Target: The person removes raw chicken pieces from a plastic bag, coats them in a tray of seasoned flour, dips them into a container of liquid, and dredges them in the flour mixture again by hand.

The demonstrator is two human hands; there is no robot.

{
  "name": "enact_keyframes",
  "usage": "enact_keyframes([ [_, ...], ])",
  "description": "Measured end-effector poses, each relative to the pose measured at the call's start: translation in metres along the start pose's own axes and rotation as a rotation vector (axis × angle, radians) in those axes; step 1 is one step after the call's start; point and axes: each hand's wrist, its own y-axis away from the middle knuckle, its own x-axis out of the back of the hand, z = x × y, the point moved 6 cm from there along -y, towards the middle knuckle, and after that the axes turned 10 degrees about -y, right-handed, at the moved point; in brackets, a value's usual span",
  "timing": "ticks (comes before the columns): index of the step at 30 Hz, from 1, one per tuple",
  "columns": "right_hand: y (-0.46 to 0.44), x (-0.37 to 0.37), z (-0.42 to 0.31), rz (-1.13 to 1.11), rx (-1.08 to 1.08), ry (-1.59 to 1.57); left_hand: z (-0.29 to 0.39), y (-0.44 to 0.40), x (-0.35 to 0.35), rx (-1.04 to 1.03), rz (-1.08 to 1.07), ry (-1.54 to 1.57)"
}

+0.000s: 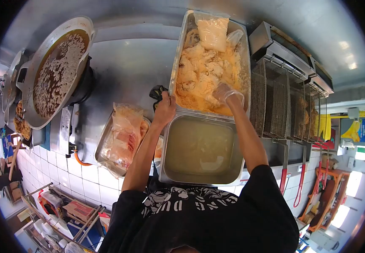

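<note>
A deep metal tray (247,55) holds orange-tinted breading flour (195,95) with several coated pieces (209,63) in it. My right hand (224,93), in a clear plastic glove, presses into the flour at the tray's right side; its fingertips are partly buried. At the left rim, my bare left hand (165,109) is closed around the tray's edge, beside a bunched black cloth or bag (158,96). A clear bag of pale powder (213,33) lies at the tray's far end. Nearer my body, a second metal pan (164,168) contains cloudy yellowish liquid (201,145).
A wide pan of bubbling oil (60,76) sits on a burner at left. Left of my forearm, a tray holds raw meat in plastic (123,135). Wire fryer baskets (277,97) with red handles (283,177) line the right, below metal fryer housings (287,48).
</note>
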Motion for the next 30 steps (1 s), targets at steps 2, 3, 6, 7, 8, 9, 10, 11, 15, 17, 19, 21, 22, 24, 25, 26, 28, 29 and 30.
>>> enact_keyframes([
  [2,0.006,-0.003,-0.01,-0.066,-0.07,-0.081,0.0,-0.002,0.0,0.093,-0.034,0.028],
  [3,0.013,-0.005,-0.015,-0.103,-0.106,-0.119,-0.003,0.0,-0.001,0.21,-0.071,0.087],
  [6,0.064,0.008,-0.04,-0.102,-0.111,-0.122,0.0,0.0,0.002,0.213,-0.075,0.093],
  [7,0.068,0.004,-0.039,-0.082,-0.094,-0.106,0.003,0.001,0.004,0.215,-0.072,0.097],
  [8,0.072,0.001,-0.038,-0.061,-0.076,-0.09,0.006,0.001,0.006,0.224,-0.078,0.106],
  [9,0.06,-0.015,-0.022,0.066,-0.028,-0.109,0.007,0.002,0.006,0.234,-0.085,0.116],
  [10,0.053,-0.023,-0.009,0.192,0.021,-0.13,0.006,0.003,0.005,0.236,-0.085,0.119],
  [11,0.051,-0.028,0.0,0.189,0.021,-0.128,0.004,0.002,0.004,0.236,-0.087,0.114],
  [15,0.013,-0.032,0.037,0.026,-0.05,0.062,-0.003,0.0,-0.001,0.223,-0.065,0.125],
  [17,0.038,0.021,-0.015,-0.135,0.138,0.241,-0.013,-0.003,-0.008,0.105,-0.023,0.03],
  [19,0.045,0.052,-0.044,-0.168,0.213,0.245,-0.013,0.0,-0.01,-0.012,0.007,-0.067],
  [21,0.025,0.055,-0.043,-0.105,0.161,0.076,0.0,0.004,-0.006,-0.229,0.14,-0.321],
  [22,0.016,0.056,-0.04,-0.039,0.109,-0.094,0.005,0.007,-0.006,-0.301,0.188,-0.406],
  [24,-0.002,0.041,-0.045,-0.079,0.134,-0.023,0.006,0.006,-0.004,-0.311,0.195,-0.367],
  [25,-0.012,0.031,-0.052,-0.123,0.16,0.051,0.01,0.006,0.0,-0.314,0.2,-0.356],
  [26,-0.021,0.02,-0.059,-0.168,0.187,0.125,0.005,0.003,-0.001,-0.162,0.095,-0.26],
  [28,-0.029,0.006,-0.08,-0.26,0.243,0.28,0.011,0.001,0.009,0.0,0.0,-0.164],
  [29,-0.025,0.002,-0.086,-0.264,0.249,0.285,0.013,0.001,0.013,0.11,-0.047,-0.06],
  [30,-0.007,0.005,-0.099,-0.17,0.354,0.412,0.011,0.003,0.011,0.219,-0.099,0.047],
])
